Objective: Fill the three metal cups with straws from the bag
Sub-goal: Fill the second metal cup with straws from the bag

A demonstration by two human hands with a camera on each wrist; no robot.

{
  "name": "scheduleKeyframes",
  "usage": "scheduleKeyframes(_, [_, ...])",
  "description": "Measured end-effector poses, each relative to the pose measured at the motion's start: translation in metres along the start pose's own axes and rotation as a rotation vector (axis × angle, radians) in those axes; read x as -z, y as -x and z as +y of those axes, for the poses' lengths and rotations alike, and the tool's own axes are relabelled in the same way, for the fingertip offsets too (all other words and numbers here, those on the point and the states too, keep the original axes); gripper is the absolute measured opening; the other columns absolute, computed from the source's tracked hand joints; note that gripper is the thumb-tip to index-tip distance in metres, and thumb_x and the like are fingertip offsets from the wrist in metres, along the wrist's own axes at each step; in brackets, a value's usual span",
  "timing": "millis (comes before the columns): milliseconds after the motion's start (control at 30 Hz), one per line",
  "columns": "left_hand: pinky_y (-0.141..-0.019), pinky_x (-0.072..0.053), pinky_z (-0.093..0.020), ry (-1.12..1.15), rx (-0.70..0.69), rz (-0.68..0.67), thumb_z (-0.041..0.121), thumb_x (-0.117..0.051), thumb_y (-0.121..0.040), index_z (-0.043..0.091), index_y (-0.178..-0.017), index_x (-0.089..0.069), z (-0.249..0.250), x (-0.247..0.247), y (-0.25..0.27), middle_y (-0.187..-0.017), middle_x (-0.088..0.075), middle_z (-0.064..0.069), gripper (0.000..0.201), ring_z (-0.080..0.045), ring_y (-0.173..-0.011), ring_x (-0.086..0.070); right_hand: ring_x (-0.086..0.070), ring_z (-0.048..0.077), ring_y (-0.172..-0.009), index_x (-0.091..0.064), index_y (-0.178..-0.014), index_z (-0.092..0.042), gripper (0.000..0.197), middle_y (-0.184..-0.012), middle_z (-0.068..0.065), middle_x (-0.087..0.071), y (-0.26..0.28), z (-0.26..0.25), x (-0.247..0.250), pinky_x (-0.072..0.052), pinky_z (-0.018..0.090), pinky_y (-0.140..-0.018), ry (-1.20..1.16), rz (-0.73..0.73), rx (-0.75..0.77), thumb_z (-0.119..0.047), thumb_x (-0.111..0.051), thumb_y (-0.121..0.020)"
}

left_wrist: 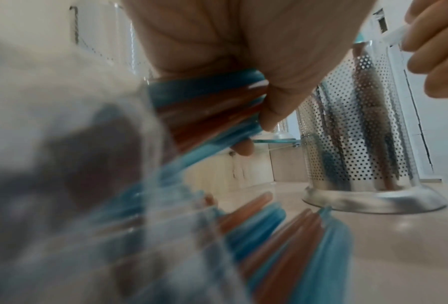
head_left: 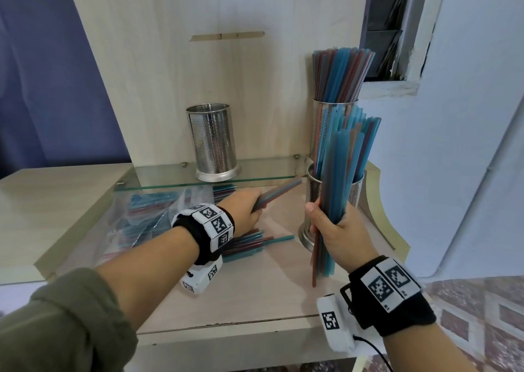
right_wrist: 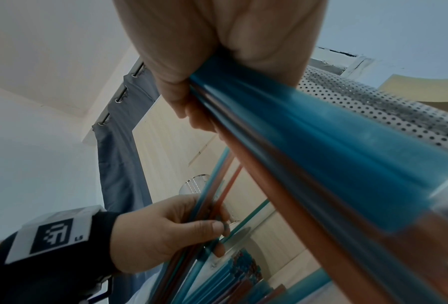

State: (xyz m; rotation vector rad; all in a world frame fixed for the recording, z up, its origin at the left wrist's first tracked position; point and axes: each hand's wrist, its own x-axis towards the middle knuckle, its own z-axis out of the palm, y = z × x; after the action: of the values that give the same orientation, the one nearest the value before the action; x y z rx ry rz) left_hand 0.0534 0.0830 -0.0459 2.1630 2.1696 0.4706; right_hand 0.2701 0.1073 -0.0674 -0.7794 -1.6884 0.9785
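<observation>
- Right hand (head_left: 337,230) wrapped around a thick upright bundle of straws (head_left: 343,173), gripped low on the bundle; ends uneven, one red straw hanging below the fist.
- Left hand (head_left: 246,210) pinches a small bunch of straws (head_left: 280,191), lifted off the surface (head_left: 255,286) and pointing toward the near cup (head_left: 353,193).
- Straws look light, thin, smooth; likely to slide lengthwise and fan out. A grip around the middle of a bundle should keep it together best.
- Near cup sits behind the right hand's bundle and holds some straws.
- Rear cup (head_left: 320,127) is packed full; empty cup (head_left: 212,142) stands on the glass shelf (head_left: 158,176).
- Loose straws (head_left: 249,244) lie under the left wrist; the bag (head_left: 147,215) lies to the left with more inside.
</observation>
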Motion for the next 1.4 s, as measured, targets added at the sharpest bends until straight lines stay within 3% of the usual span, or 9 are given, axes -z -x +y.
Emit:
scheduleKeyframes(233, [-0.072,-0.039,-0.028,0.015,-0.038,-0.053,0.03,-0.063,-0.091,0.017,-0.099,-0.041,-0.002,0.007,0.0,-0.095,-0.061,-0.004,0.027,-0.024,-0.087,-0.059,-0.052,0.0,-0.049,-0.058,-0.09,-0.004,0.032,-0.059,-0.005,-0.054,0.003,0.0,-0.002,-0.044,0.01,-0.05,-0.006,-0.008,-0.038,-0.035,-0.063,-0.089])
scheduleKeyframes(400, [-0.057,-0.033,-0.022,0.116,-0.073,0.09,0.039,-0.066,-0.088,0.021,-0.107,-0.041,0.001,0.026,-0.002,-0.076,-0.047,0.01,0.037,-0.01,-0.065,-0.047,-0.052,0.002,-0.048,-0.059,-0.091,-0.001,0.03,-0.058,-0.004,-0.055,0.003,-0.001,-0.002,-0.044,0.01,-0.049,-0.026,0.002,-0.041,-0.03,-0.064,-0.089])
scheduleKeyframes(533, [-0.052,-0.028,-0.015,0.11,-0.11,0.18,0.04,-0.061,-0.091,0.019,-0.102,-0.04,0.008,0.047,-0.007,-0.073,-0.045,0.008,0.032,-0.005,-0.06,-0.043,-0.051,0.002,-0.047,-0.059,-0.092,0.001,0.029,-0.058,-0.002,-0.054,0.003,-0.001,-0.003,-0.043,0.01,-0.048,-0.043,-0.001,-0.044,-0.028,-0.064,-0.09])
scheduleKeyframes(700, [-0.075,-0.052,-0.038,0.208,-0.183,0.272,0.041,-0.058,-0.092,0.014,-0.125,-0.047,0.019,0.071,-0.013,-0.096,-0.063,-0.012,0.044,-0.026,-0.082,-0.062,-0.052,-0.001,-0.048,-0.06,-0.091,-0.003,0.027,-0.055,-0.007,-0.055,0.003,0.003,-0.002,-0.044,0.01,-0.049,-0.038,0.009,-0.053,-0.03,-0.065,-0.089])
scheduleKeyframes(900, [-0.062,-0.038,-0.008,0.344,-0.262,0.513,0.031,-0.06,-0.094,0.02,-0.126,-0.047,0.038,0.096,-0.013,-0.077,-0.053,0.012,0.036,0.005,-0.067,-0.052,-0.054,0.002,-0.051,-0.061,-0.086,-0.012,0.027,-0.052,-0.014,-0.057,0.001,0.007,0.0,-0.045,0.012,-0.053,-0.02,-0.002,-0.058,-0.038,-0.064,-0.087])
scheduleKeyframes(967, [-0.066,-0.041,-0.009,0.404,-0.283,0.578,0.031,-0.059,-0.094,0.021,-0.127,-0.044,0.042,0.104,-0.012,-0.079,-0.053,0.012,0.037,0.005,-0.068,-0.053,-0.054,0.002,-0.05,-0.061,-0.085,-0.011,0.025,-0.051,-0.012,-0.056,0.001,0.008,0.0,-0.044,0.011,-0.052,-0.032,-0.004,-0.053,-0.036,-0.064,-0.088])
scheduleKeyframes(1100, [-0.072,-0.054,-0.03,0.562,-0.311,0.739,0.031,-0.058,-0.094,0.029,-0.121,-0.043,0.052,0.124,-0.005,-0.08,-0.054,0.005,0.03,-0.019,-0.074,-0.06,-0.054,0.003,-0.05,-0.061,-0.084,-0.01,0.026,-0.052,-0.01,-0.055,0.001,0.009,0.0,-0.045,0.013,-0.052,-0.038,-0.002,-0.022,-0.035,-0.064,-0.088])
scheduleKeyframes(1267, [-0.067,-0.048,-0.019,0.782,-0.31,0.934,0.027,-0.057,-0.095,0.021,-0.12,-0.045,0.063,0.135,0.001,-0.079,-0.052,0.008,0.028,-0.005,-0.065,-0.058,-0.056,0.009,-0.057,-0.06,-0.083,-0.013,0.046,-0.059,-0.006,-0.055,0.0,0.006,-0.003,-0.05,0.028,-0.061,-0.024,-0.057,0.005,-0.058,-0.06,-0.074])
scheduleKeyframes(1400, [-0.064,-0.045,-0.013,0.866,-0.244,0.847,0.026,-0.055,-0.097,0.023,-0.121,-0.047,0.071,0.108,0.008,-0.076,-0.054,0.004,0.026,0.001,-0.063,-0.058,-0.057,0.01,-0.058,-0.06,-0.081,-0.014,0.041,-0.058,-0.008,-0.056,0.001,0.003,-0.012,-0.048,0.026,-0.06,-0.079,-0.087,0.064,-0.054,-0.063,-0.073])
